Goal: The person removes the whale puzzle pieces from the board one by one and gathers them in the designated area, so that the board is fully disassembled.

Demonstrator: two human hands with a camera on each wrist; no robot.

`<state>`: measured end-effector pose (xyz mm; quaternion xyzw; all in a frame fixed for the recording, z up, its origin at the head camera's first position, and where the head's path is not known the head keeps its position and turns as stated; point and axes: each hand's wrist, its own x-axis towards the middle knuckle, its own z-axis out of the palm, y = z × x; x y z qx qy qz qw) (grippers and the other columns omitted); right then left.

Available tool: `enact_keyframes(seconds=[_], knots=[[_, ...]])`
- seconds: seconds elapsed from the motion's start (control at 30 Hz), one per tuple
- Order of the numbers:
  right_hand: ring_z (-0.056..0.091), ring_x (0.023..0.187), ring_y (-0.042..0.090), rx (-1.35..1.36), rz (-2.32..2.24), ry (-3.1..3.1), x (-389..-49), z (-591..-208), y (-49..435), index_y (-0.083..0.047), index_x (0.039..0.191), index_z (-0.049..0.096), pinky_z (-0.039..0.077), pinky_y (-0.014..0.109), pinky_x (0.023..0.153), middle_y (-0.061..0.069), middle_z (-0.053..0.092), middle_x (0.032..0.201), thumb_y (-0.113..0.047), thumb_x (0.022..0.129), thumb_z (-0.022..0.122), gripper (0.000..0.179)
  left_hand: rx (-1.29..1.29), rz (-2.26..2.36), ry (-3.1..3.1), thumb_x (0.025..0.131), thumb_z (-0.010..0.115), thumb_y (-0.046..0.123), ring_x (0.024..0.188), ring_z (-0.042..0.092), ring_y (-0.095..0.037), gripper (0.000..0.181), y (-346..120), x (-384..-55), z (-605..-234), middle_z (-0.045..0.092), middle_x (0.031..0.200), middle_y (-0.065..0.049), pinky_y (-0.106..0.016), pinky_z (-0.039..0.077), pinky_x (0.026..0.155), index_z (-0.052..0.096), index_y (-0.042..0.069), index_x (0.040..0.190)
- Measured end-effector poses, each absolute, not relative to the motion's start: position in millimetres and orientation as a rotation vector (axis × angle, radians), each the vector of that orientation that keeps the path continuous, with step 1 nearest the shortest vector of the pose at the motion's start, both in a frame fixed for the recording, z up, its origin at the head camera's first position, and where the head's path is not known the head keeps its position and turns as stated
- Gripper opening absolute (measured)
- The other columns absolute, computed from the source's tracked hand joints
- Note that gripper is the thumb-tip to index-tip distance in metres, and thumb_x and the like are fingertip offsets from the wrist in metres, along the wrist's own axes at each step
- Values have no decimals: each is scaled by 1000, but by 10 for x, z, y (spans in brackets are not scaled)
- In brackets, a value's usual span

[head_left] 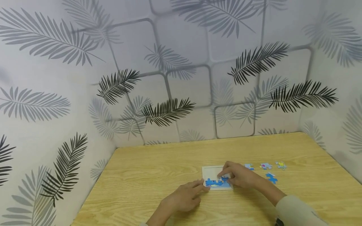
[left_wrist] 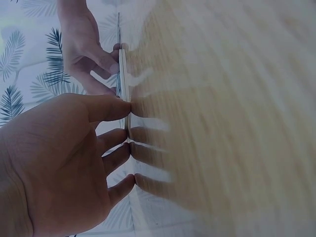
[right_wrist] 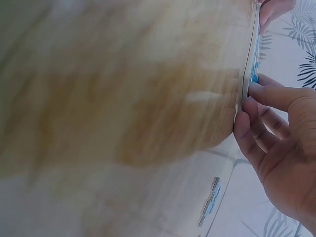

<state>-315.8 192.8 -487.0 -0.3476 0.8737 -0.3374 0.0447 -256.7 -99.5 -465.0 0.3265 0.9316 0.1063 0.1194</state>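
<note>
A small white puzzle tray (head_left: 210, 171) lies on the table, its lower part filled with joined blue jigsaw pieces (head_left: 212, 183). My left hand (head_left: 185, 196) rests beside its left edge, with the thumb and index fingertips at the near left corner; in the left wrist view, the other fingertips (left_wrist: 132, 178) touch the tabletop. Over the tray's right side my right hand (head_left: 240, 174) pinches a blue-and-white jigsaw piece (head_left: 225, 177) between thumb and index finger. The right wrist view shows the right thumb (right_wrist: 269, 94) at the tray's rim, with the piece mostly hidden.
Right of the tray lie several loose pieces: a partly covered light blue one (head_left: 249, 166), one with a pink mark (head_left: 266, 166), a yellow-patterned one (head_left: 281, 165) and a darker blue one (head_left: 271, 178). Leaf-patterned walls (head_left: 186, 88) border the wooden table (head_left: 147, 166) behind.
</note>
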Motion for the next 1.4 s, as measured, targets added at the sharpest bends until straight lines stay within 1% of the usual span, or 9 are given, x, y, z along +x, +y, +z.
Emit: enact_keyframes(seconds=[0.13, 0.27, 0.37, 0.5, 0.67, 0.73, 0.97, 1.23, 1.4], knots=[[52, 74, 6, -1052, -1024, 2684, -3145, -4835, 1930, -4, 125, 74, 52, 23, 63, 7, 64, 112, 4, 91, 73, 34, 958, 302, 2729, 108, 52, 25, 153, 35, -19, 46, -1001, -2579, -4657, 35, 168, 2, -40, 34, 123, 51, 35, 152], [54, 71, 4, -1051, -992, 2725, -3129, -4811, 1939, -9, 119, 77, 53, 23, 62, 5, 66, 107, 0, 90, 77, 30, 961, 303, 2730, 108, 52, 25, 153, 35, -19, 46, -1011, -2581, -4661, 36, 167, 3, -40, 34, 123, 51, 35, 153], [53, 73, 5, -1058, -954, 2759, -3106, -4778, 1945, -14, 112, 78, 52, 24, 64, 3, 66, 105, -2, 89, 78, 26, 953, 318, 2723, 108, 52, 24, 153, 35, -19, 46, -1012, -2578, -4657, 36, 167, 3, -40, 34, 123, 51, 35, 153], [52, 73, 5, -1057, -960, 2767, -3060, -4727, 1992, -13, 111, 77, 52, 24, 67, 4, 67, 107, -4, 89, 79, 24, 939, 338, 2715, 107, 53, 24, 153, 35, -20, 46, -1007, -2574, -4662, 36, 167, 3, -39, 34, 123, 52, 36, 152], [50, 66, 4, -1045, -1022, 2773, -3038, -4695, 2115, -13, 112, 76, 49, 23, 59, 5, 68, 111, -4, 91, 76, 22, 940, 342, 2715, 108, 53, 24, 153, 35, -20, 47, -1008, -2574, -4675, 35, 167, 3, -39, 33, 124, 51, 36, 153], [48, 65, 3, -1061, -1032, 2787, -3037, -4679, 2171, -12, 112, 76, 47, 24, 56, 5, 68, 110, -5, 91, 77, 22, 946, 329, 2718, 108, 52, 24, 153, 34, -19, 47, -1009, -2576, -4676, 35, 168, 3, -39, 33, 124, 50, 36, 153], [45, 63, 1, -1078, -1029, 2835, -3027, -4676, 2413, -9, 112, 75, 47, 22, 55, 5, 69, 107, -2, 88, 79, 25, 951, 315, 2711, 108, 52, 24, 154, 32, -18, 47, -1009, -2589, -4678, 34, 168, 3, -38, 33, 124, 49, 36, 154], [42, 62, -2, -1099, -1031, 2915, -2993, -4694, 2726, -5, 112, 73, 44, 22, 53, 7, 70, 105, -5, 86, 83, 28, 960, 325, 2720, 108, 52, 23, 154, 33, -18, 47, -1007, -2580, -4669, 35, 167, 2, -38, 33, 124, 51, 35, 153], [41, 61, -4, -1084, -1018, 2969, -2968, -4706, 2937, -3, 110, 73, 43, 21, 50, 6, 71, 102, -2, 83, 83, 29, 967, 335, 2716, 108, 51, 23, 154, 33, -20, 46, -1003, -2581, -4676, 35, 168, 1, -39, 33, 124, 51, 34, 153]])
